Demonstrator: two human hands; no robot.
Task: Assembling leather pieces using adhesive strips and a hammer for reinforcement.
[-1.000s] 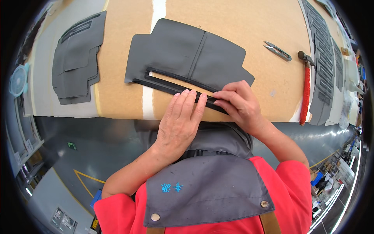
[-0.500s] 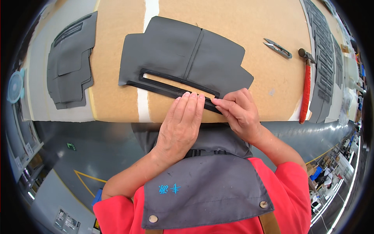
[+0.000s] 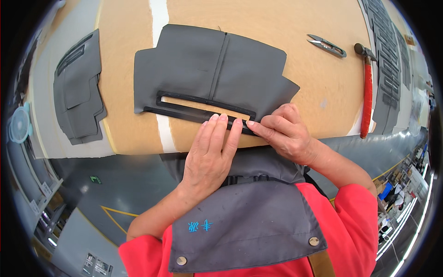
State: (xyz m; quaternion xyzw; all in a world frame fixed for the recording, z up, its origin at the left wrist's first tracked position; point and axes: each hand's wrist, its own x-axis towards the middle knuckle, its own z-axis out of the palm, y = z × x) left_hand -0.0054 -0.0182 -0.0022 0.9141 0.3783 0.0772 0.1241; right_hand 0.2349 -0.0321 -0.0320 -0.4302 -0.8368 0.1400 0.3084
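Observation:
A flat grey leather-like panel (image 3: pixel 184 60) with stepped sides and a seam down its middle lies on the table. Black strips line its long narrow slot, and another black strip (image 3: pixel 177 114) runs along the near edge. My left hand (image 3: pixel 208 154) lies flat over that strip, fingers stretched out and pressing it down. At the right end of the slot my right hand (image 3: pixel 287 135) has its fingers curled, the thumb and forefinger closed on the panel's edge. What sits between those fingertips is partly hidden. Both hands nearly meet there.
Thread snips (image 3: pixel 326 46) and a hammer (image 3: pixel 367 92) with a red handle lie to the right. Stacked grey panels (image 3: pixel 80 92) rest at the left, more cut pieces (image 3: pixel 387 69) at the far right. The tan table's front edge (image 3: pixel 124 153) runs close to me.
The panel sits slightly further left in view. My left fingers have spread a little. My right thumb and forefinger have shifted slightly left and down along the slot's end.

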